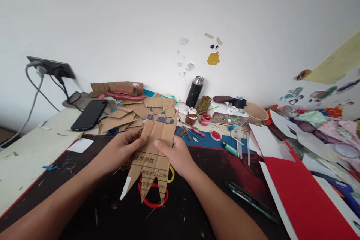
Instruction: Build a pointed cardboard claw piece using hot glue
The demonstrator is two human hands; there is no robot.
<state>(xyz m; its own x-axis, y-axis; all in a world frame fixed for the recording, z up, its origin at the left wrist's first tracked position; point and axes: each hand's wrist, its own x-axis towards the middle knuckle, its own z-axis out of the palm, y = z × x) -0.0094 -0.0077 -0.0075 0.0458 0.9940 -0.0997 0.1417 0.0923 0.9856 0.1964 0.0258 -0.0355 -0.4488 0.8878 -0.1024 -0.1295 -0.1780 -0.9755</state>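
Note:
A folded piece of brown cardboard (156, 150), printed with dark lettering and cut to points at both ends, is held up between both my hands. My left hand (128, 144) pinches its left edge, thumb in front and fingers partly behind. On the right edge, my right hand (178, 153) grips it with the thumb pressed on the front face, its fingers hidden behind. Beneath the cardboard lie scissors with red and yellow handle loops (153, 202), mostly covered by it, on the dark desk mat (123, 217).
Cardboard scraps (126, 118) and a black phone (89, 115) lie at the back left. A black thermos (195, 92), paint jars (205, 119) and a green glue stick (230, 149) stand or lie behind. A utility knife (251, 200) and red sheet (303, 195) lie right.

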